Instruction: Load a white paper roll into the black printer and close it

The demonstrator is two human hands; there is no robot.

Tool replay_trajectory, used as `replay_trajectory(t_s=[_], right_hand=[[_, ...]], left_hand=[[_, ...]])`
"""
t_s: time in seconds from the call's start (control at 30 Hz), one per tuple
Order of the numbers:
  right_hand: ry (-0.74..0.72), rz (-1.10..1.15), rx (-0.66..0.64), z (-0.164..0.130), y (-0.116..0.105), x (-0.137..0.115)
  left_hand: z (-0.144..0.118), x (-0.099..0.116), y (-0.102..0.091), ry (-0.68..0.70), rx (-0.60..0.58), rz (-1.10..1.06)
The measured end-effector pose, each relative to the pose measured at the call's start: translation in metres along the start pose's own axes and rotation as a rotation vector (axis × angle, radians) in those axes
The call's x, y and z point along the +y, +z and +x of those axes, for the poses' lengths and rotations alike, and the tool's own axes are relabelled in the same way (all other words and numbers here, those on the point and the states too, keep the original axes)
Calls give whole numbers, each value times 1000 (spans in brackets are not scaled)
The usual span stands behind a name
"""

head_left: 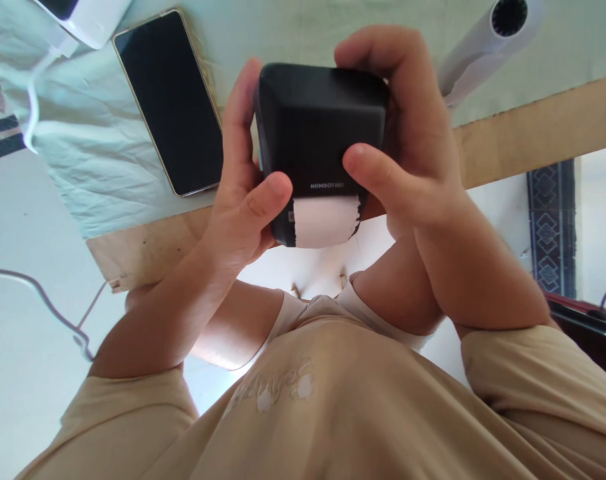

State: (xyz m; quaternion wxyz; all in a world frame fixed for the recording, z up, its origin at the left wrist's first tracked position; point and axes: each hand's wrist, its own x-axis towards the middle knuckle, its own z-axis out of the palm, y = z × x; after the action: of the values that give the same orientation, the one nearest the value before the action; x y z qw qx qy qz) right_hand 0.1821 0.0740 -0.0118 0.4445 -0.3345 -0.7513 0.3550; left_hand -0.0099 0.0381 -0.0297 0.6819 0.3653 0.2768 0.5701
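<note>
A black Niimbot label printer (pixel 307 133) is held up between both hands, just above the table's near edge. White label paper (pixel 327 221) sticks out of its slot on the side toward me. My left hand (pixel 243 187) grips the printer's left side, thumb near the lower left corner of the top. On the other side my right hand (pixel 407 127) wraps the printer, its thumb lying on the top face and its index finger bent over the far edge. The fingers underneath are hidden.
Left of the printer a smartphone (pixel 170 100) with a dark screen lies on the pale green cloth (pixel 117 173). A white device with a cable (pixel 87 20) stands at the top left. A white cylinder (pixel 483 53) stands at the right, near the wooden table edge (pixel 537 127).
</note>
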Motion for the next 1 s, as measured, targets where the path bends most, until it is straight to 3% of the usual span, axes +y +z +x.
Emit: replay_trajectory(t_s=[0.13, 0.2, 0.3, 0.37, 0.47, 0.57, 0.63, 0.83, 1.0], right_hand=[[10, 172, -53, -1, 1, 1], [15, 188, -73, -1, -1, 3], [-31, 177, -122, 0, -6, 5], [-75, 146, -141, 1, -9, 4], [-98, 106, -141, 1, -11, 1], [-106, 97, -104, 1, -8, 1], [-89, 98, -84, 1, -5, 1], [117, 13, -47, -1, -6, -7], [50, -2, 27, -5, -3, -11]], left_hand=[[-2, 6, 0, -103, -57, 26], [1, 6, -6, -22, -165, 13], [8, -1, -19, -36, -150, 19], [9, -5, -24, -18, -213, 15], [4, -4, -22, -60, -24, 138], [-2, 1, -9, -21, -1, 168], [-4, 4, 4, 18, 35, 62], [1, 18, 32, -282, 302, -127], [6, 23, 34, -363, 389, -151]])
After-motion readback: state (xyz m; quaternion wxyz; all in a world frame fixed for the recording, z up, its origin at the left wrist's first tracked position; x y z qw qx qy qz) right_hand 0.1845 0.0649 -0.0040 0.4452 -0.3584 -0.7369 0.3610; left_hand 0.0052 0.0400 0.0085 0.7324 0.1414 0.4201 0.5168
